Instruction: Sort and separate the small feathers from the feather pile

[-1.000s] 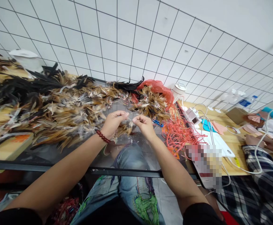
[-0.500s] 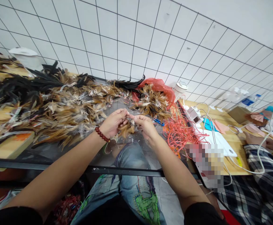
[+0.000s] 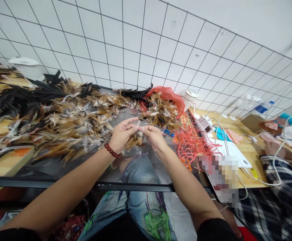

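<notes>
My hands meet over the dark see-through tabletop. Between them is a small bunch of brown feathers with a pale upper end, its tips hanging downward. My left hand, with a red bead bracelet at the wrist, pinches the bunch near its top, index finger raised. My right hand is closed, thumb and forefinger pressed together at the same top end. Whatever fine piece lies between the fingertips is too small to make out. A large heap of brown and white feathers lies to the left.
Beyond my hands, more feathers rest against a red plastic bag. Tangled red string and blue-handled snips lie to the right. Farther right are a white power strip, cables and another person's sleeve. A wire grid stands behind.
My left fingers have loosened and lifted, the index now raised away from the pinch. My right hand stays at the bunch's top. The view has shifted slightly.
</notes>
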A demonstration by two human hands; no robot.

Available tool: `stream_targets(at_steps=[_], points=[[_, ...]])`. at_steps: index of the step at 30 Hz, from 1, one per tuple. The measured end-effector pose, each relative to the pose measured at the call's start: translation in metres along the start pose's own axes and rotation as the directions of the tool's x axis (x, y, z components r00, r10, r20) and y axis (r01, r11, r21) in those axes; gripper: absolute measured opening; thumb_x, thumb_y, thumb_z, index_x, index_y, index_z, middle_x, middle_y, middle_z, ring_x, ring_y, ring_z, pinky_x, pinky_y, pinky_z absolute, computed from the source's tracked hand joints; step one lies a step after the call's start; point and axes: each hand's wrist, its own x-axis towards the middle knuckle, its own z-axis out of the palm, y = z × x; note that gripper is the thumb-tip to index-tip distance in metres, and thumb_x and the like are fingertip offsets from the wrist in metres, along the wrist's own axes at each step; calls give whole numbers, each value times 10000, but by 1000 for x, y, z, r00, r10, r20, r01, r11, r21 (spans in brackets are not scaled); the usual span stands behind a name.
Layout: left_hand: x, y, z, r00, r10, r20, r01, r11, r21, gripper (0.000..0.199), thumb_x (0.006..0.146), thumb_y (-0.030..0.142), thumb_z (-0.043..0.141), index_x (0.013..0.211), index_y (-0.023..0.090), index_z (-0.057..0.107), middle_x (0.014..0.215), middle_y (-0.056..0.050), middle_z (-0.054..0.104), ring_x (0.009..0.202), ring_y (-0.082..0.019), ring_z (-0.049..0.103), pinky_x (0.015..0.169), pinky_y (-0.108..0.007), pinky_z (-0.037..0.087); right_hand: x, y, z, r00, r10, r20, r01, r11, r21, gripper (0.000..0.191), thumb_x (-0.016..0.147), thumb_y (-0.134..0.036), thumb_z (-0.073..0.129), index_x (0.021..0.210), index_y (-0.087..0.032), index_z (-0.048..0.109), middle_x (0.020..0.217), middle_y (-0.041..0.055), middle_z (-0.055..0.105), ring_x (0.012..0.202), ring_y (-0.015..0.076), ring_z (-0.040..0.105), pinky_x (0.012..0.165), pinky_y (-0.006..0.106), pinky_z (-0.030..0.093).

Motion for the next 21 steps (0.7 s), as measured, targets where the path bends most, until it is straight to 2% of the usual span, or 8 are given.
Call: stream_targets(at_steps=[2, 6, 9, 11, 13, 17, 19, 21], points=[[3, 1, -3, 998, -34, -51, 34, 999, -3, 536, 531, 320, 828, 1018, 156, 678, 728, -45, 720, 637, -139, 637, 622, -255, 484, 0, 1, 1, 997, -80, 8, 80, 994, -71, 357, 565, -465, 743, 642, -164, 568, 519, -66, 456, 464, 52, 314, 472, 206, 230], [13, 1, -14, 996, 6, -83, 10, 981, 191, 331, 541, 353, 808, 770, 131, 720, 682, -61, 705, 566, -128, 584, 528, -235, 428, 2, 5, -1, 978, -210, 19, 209, 954, -214, 330, 626, -473, 700, 657, -165, 585, 570, -45, 497, 545, 84, 391, 541, 219, 299], [18, 3, -21, 998, 51, -30, -35, 916, 400, 250, 634, 391, 734, 670, 145, 707, 565, -30, 640, 482, -106, 501, 460, -220, 360, 6, 7, -6, 958, -285, -5, 272, 917, -292, 295, 679, -458, 663, 681, -171, 595, 588, -44, 501, 563, 90, 402, 563, 222, 313], [18, 6, -23, 998, 52, 35, -62, 892, 448, 241, 664, 386, 704, 619, 151, 680, 509, -15, 589, 457, -96, 467, 438, -210, 328, 8, 7, -9, 952, -305, -1, 291, 908, -303, 286, 688, -448, 656, 680, -169, 596, 600, -40, 511, 570, 90, 410, 572, 224, 320], [15, 9, -22, 994, 9, 106, -48, 930, 365, 235, 672, 384, 693, 619, 158, 657, 473, 2, 540, 422, -85, 424, 407, -204, 286, 8, 5, -10, 959, -283, 33, 280, 915, -290, 305, 664, -461, 678, 663, -167, 593, 588, -42, 510, 563, 88, 410, 568, 225, 321], [7, 12, -15, 963, -112, 244, 79, 987, 142, 255, 695, 410, 688, 773, 168, 675, 463, 23, 485, 360, -64, 335, 354, -202, 212, 5, -1, -8, 983, -161, 84, 175, 963, -207, 393, 576, -525, 731, 632, -171, 571, 523, -64, 454, 494, 65, 334, 503, 213, 259], [4, 10, -12, 962, -117, 247, 103, 992, 70, 265, 705, 419, 690, 804, 173, 679, 531, -5, 553, 393, -75, 404, 368, -205, 287, 3, -4, -7, 994, -75, 79, 85, 989, -125, 423, 556, -546, 737, 637, -174, 552, 500, -76, 415, 454, 51, 273, 465, 211, 194], [3, 9, -10, 968, -92, 232, 104, 994, -40, 247, 689, 416, 709, 759, 184, 661, 694, -47, 654, 517, -115, 534, 457, -234, 418, 1, -6, -7, 997, -6, 83, 8, 999, -32, 435, 546, -543, 745, 640, -178, 529, 486, -87, 375, 431, 42, 222, 447, 213, 139]])
